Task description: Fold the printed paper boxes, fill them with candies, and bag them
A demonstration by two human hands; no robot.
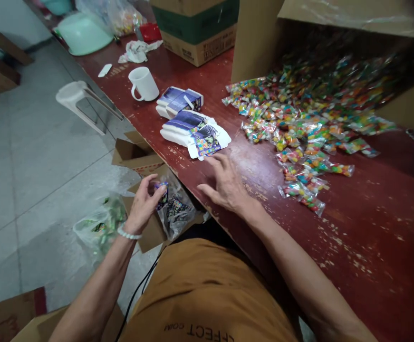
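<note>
My left hand (144, 202), with a pale bead bracelet at the wrist, is curled around a small purple candy box (163, 194). It hangs over an open carton (154, 232) beside the table, lined with a clear plastic bag (174, 228) that has more dark printed packs inside. On the table edge my right hand (228, 185) is spread with nothing in it. Its fingertips are at the near edge of a stack of flattened purple-and-white boxes (208, 140). Another stack of flat boxes (180, 100) lies just behind.
Clear candy packets (299, 142) spill from a large carton (255, 42) on the red table (363, 199). A white mug (144, 84), crumpled cloth (138, 51), green-banded carton (196, 28) and pale green basin (83, 33) stand farther back. A plastic stool (74, 92) and plastic bag (101, 225) are on the floor.
</note>
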